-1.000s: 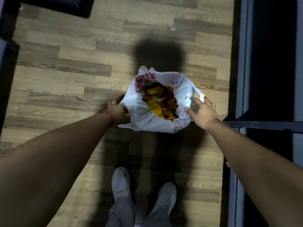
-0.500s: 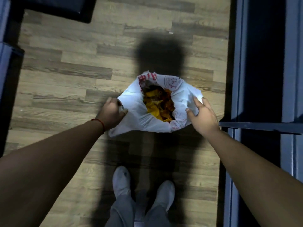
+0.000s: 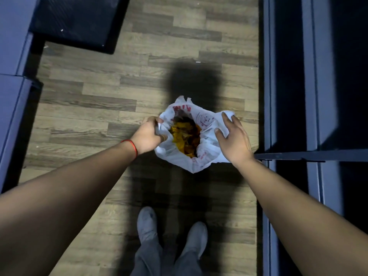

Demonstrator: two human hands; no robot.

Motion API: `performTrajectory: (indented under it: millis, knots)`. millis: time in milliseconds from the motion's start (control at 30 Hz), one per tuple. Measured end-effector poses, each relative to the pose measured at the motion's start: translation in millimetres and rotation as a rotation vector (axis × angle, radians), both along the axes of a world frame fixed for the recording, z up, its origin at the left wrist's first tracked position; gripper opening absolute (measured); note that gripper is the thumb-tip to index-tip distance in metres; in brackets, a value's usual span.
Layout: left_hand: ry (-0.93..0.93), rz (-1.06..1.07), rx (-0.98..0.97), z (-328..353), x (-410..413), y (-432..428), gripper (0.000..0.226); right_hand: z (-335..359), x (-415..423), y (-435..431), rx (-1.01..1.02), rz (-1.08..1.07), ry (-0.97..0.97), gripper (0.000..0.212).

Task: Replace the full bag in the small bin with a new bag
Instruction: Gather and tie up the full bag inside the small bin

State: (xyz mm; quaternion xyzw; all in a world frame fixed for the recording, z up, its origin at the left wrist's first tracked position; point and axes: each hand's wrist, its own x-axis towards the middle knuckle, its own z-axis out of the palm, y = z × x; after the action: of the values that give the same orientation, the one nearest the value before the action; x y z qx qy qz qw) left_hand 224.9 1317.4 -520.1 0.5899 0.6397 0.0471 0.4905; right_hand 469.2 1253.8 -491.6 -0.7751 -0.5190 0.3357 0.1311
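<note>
White bag (image 3: 175,154) holds yellow scraps (image 3: 184,136); left hand (image 3: 148,135) fisted on rim; right hand (image 3: 233,140) spread, fingers resting on rim.

Bare forearms; red thread bracelet (image 3: 130,146) on left wrist; grey trousers (image 3: 165,261); pale grey shoes (image 3: 147,224)

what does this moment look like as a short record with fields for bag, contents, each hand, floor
bag: white plastic bag with red print, mouth open, standing on the floor
contents: yellow and orange scraps, filling the opening
left hand: closed on the bag's left rim, plastic bunched in its fingers
right hand: fingers spread, resting on the right rim, no closed grasp
floor: wood-pattern planks
bin: cannot be told apart under the bag
</note>
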Motion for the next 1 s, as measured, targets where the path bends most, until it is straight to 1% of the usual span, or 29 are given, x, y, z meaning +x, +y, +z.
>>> performTrajectory:
  millis: [67, 167, 200, 300, 333, 400, 433, 467, 500, 533, 567, 600, 633, 667, 700, 733, 767, 800, 867, 933, 1000]
  knots:
    - [-0.074, 0.098, -0.075, 1.9, 4.8, -3.2, 0.045, 4.5, -2.0, -5.4, 0.024, -0.016, 0.013, 0.054]
    - [-0.264, 0.219, -0.245, 20.4, 23.8, -7.5, 0.025, 12.9, -8.1, -7.6, 0.031, -0.036, 0.046, 0.050]
    - [-0.339, 0.271, -0.311, 27.8, 29.1, -6.2, 0.021, 15.7, -11.8, -6.8, 0.035, -0.038, 0.067, 0.048]
    - [-0.566, 0.401, -0.457, 44.4, 37.7, 1.2, 0.015, 23.3, -29.6, -7.4, 0.034, -0.008, 0.154, 0.049]
    - [-0.620, 0.434, -0.479, 46.9, 39.1, 3.2, 0.012, 25.1, -37.5, -8.2, 0.006, 0.019, 0.186, 0.051]
    - [-0.688, 0.478, -0.518, 50.2, 42.7, 4.2, 0.015, 22.7, -52.9, -9.5, -0.061, 0.100, 0.233, 0.049]
    - [-0.697, 0.486, -0.533, 51.8, 44.5, 2.5, 0.017, 18.8, -58.8, -9.8, -0.068, 0.128, 0.242, 0.043]
    - [-0.703, 0.486, -0.543, 53.4, 45.9, 0.3, 0.020, 15.7, -62.9, -9.4, -0.052, 0.133, 0.239, 0.033]
    - [-0.729, 0.511, -0.559, 52.4, 45.1, -1.5, 0.023, 12.9, -64.3, -8.6, -0.013, 0.120, 0.233, 0.022]
    - [-0.745, 0.516, -0.575, 50.2, 43.1, -2.2, 0.026, 12.7, -63.8, -7.8, 0.022, 0.103, 0.219, 0.015]
    - [-0.738, 0.467, -0.563, 46.3, 40.0, -2.0, 0.028, 12.1, -62.2, -7.2, 0.051, 0.086, 0.209, 0.013]
    - [-0.675, 0.334, -0.477, 41.2, 34.8, -2.2, 0.031, 11.1, -60.4, -7.0, 0.064, 0.068, 0.206, 0.011]
    - [-0.539, 0.108, -0.306, 33.4, 28.3, -2.8, 0.034, 10.2, -58.4, -7.2, 0.072, 0.043, 0.216, 0.009]
    - [-0.344, -0.149, -0.081, 24.1, 22.6, -5.0, 0.038, 9.8, -57.0, -7.0, 0.071, 0.004, 0.233, 0.008]
    - [-0.161, -0.347, 0.128, 16.1, 20.1, -8.3, 0.046, 9.5, -56.6, -6.5, 0.073, -0.043, 0.251, 0.008]
    - [-0.049, -0.457, 0.287, 8.9, 20.7, -12.4, 0.054, 8.0, -57.1, -5.7, 0.070, -0.088, 0.271, 0.006]
    - [-0.032, -0.493, 0.377, 2.0, 22.4, -16.7, 0.057, 7.0, -58.9, -4.4, 0.071, -0.133, 0.299, 0.006]
    - [-0.079, -0.493, 0.423, -1.8, 26.5, -19.8, 0.054, 5.9, -60.9, -2.7, 0.078, -0.175, 0.331, 0.007]
    - [-0.164, -0.445, 0.450, -8.6, 34.6, -23.3, 0.037, 3.6, -63.7, 0.3, 0.085, -0.224, 0.379, 0.011]
    - [-0.174, -0.347, 0.407, -10.5, 40.5, -24.3, 0.024, 3.7, -64.6, 2.2, 0.086, -0.206, 0.369, 0.018]
    - [-0.166, -0.201, 0.297, -13.0, 44.3, -22.0, 0.018, 4.6, -64.5, 2.8, 0.126, -0.180, 0.322, 0.021]
